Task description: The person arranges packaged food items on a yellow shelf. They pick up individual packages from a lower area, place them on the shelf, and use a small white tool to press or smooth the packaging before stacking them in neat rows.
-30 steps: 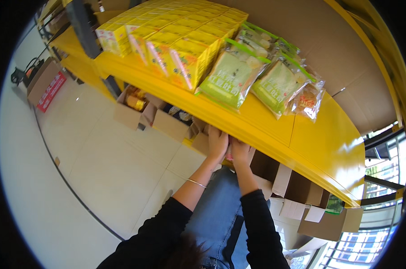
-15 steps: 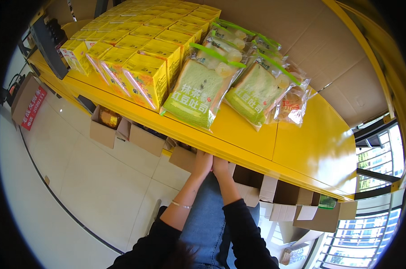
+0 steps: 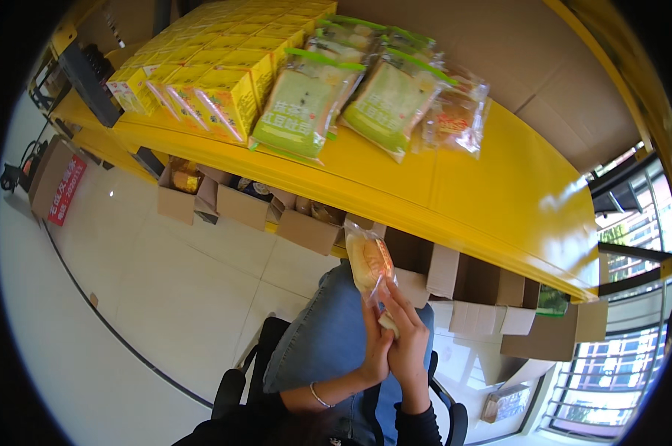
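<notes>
A packaged bread roll [image 3: 371,259] in clear plastic, golden with orange-red print, is held up over my lap, just off the front edge of the yellow shelf [image 3: 395,195]. My left hand [image 3: 375,355] and my right hand [image 3: 410,343] come together at its lower end, fingers closed on the wrapper from both sides. Something pale shows between the palms, mostly hidden. On the shelf stand bagged green toast slices [image 3: 295,111], with more green toast [image 3: 386,110] to the right. Another clear bread packet [image 3: 455,123] with red print lies beside them.
Rows of yellow drink cartons [image 3: 224,97] fill the shelf's left part. Under the shelf sit open cardboard boxes [image 3: 306,229], some holding packages, and more boxes [image 3: 473,316] to the right. A black chair armrest [image 3: 229,390] is by my left side; a barred window [image 3: 611,379] is at right.
My hands have come out from under the shelf edge toward me, with the bread roll now in view between them. My view has shifted, so the shelf goods appear higher and further left.
</notes>
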A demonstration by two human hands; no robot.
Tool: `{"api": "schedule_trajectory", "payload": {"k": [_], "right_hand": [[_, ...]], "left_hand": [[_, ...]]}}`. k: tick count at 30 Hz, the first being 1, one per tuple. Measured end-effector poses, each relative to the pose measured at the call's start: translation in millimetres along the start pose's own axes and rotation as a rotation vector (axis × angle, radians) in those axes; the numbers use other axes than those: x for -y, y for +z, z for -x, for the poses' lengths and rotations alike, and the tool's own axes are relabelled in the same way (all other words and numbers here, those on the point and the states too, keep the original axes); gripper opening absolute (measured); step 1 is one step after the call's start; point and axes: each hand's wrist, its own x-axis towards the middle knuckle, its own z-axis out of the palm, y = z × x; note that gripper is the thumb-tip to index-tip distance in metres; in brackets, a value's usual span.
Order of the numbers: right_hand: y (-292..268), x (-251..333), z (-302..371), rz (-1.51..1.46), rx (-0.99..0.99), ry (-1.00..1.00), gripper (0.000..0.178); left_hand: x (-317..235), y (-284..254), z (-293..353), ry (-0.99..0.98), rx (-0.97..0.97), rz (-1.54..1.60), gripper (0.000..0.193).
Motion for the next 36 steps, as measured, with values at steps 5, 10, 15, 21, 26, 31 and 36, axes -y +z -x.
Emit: {"api": "schedule_trajectory", "payload": {"k": [5,10,15,21,26,31,36], "right_hand": [[-33,25,42,0.174,-0.265,0.012,0.036],[-63,32,25,0.420,-0.435,-0.120,0.035],[-84,19,-16,0.567,-0.490,-0.123,0.039],[-100,4,-53,0.635,-0.415,-0.128,0.042],[-112,-7,-74,0.555,-0.312,-0.159,0.042],[-143,-18,-84,0.064,-0.215,-0.119,0.049],[-155,-23,-126,0.176,-0.771,-0.250,0.038]], "left_hand": [[-20,19,31,-0.071,0.228,0.078,0.074],[-42,51,-4,0.036,0.260,-0.039,0.052],[-29,80,-66,-0.123,0.261,0.125,0.045],[-36,82,-141,-0.206,0.374,-0.189,0.043],[-61,95,-204,-0.161,0.552,-0.677,0.038],[-66,97,-227,-0.146,0.563,-0.874,0.026],[-52,86,-234,-0.087,0.534,-0.775,0.027]]}}
